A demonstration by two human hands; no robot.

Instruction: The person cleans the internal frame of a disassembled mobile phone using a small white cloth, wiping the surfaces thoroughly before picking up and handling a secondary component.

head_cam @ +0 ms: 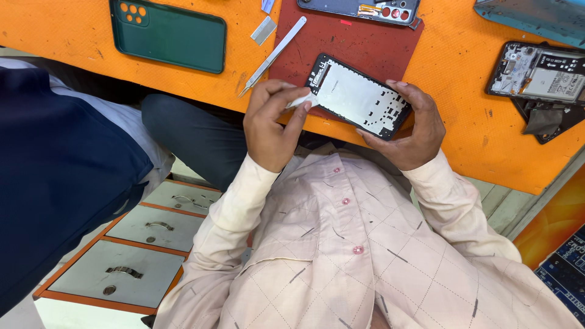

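1. Pinching a small white wipe (303, 100) in the left hand (272, 125), grip closed on it, pressing it against the near end of a phone frame (358, 97).
2. Cradling the phone frame in the right hand (411, 128), fingers gripping its edge, above the orange table (469, 109).
3. Lying nearby: metal tweezers (274, 55), a green phone case (167, 35), a red mat (365, 45).

You are looking at an orange worktable (463, 79) carrying a green phone case (170, 36), metal tweezers (274, 55), a red mat (359, 42) and an opened phone (539, 73); grey drawers (143, 244) are sitting below.
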